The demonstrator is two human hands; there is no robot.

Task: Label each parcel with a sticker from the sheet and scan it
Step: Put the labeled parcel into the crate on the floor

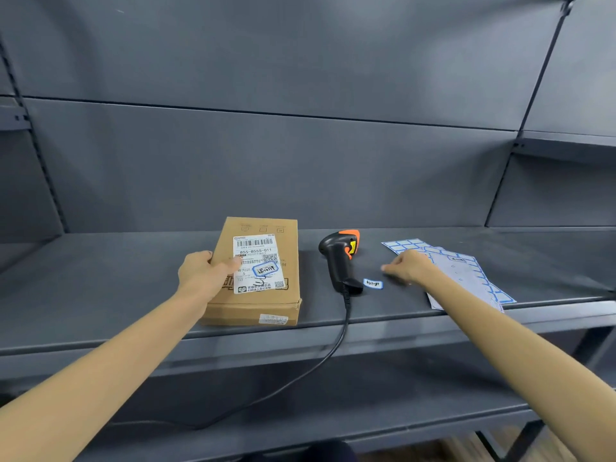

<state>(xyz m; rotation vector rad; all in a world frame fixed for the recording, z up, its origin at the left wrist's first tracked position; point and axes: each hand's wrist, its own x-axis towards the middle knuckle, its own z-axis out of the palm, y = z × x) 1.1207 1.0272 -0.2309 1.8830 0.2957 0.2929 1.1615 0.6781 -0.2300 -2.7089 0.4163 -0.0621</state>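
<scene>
A person's left hand (203,273) grips the left edge of a cardboard parcel (256,278) lying flat on a grey metal shelf (133,295), a blue-bordered sticker (265,270) on its shipping label (256,265); the right hand (408,266), fingers loosely extended and holding nothing, hovers beside the sticker sheets (466,275); a loose sticker (373,284) lies just beside the corded barcode scanner (341,258).

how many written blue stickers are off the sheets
2: one sticker stuck on the parcel's white label, one loose sticker on the shelf beside the scanner.
</scene>
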